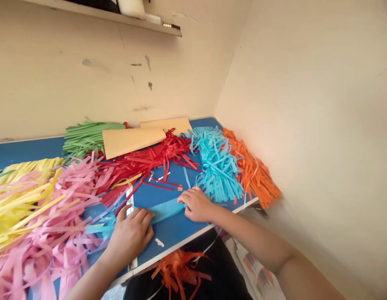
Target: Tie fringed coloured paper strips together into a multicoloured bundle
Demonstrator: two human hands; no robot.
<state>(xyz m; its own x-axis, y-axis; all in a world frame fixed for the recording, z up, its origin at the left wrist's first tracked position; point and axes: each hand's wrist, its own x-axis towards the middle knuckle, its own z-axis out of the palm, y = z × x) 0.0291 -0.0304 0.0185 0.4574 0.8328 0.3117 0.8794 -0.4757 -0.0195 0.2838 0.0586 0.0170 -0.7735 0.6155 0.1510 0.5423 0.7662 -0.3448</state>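
A flat band of light blue crepe paper (166, 210) lies on the blue table between my two hands. My left hand (133, 229) rests over its left part, palm down, fingers spread and lying on the band. At the band's right end is my right hand (197, 204), its thumb and fingers pinched on the paper. Loose blue strips (101, 229) stick out to the left of my left hand. Just behind my right hand lies a bunch of light blue fringe (216, 162).
Red fringe (140, 160), pink fringe (71, 187), yellow fringe (21, 200) and green fringe (87, 137) cover the table's left and back. Tan sheets (131, 141) lie behind. Orange fringe (255, 175) hangs over the right edge; more orange strips (179, 268) lie on the lap.
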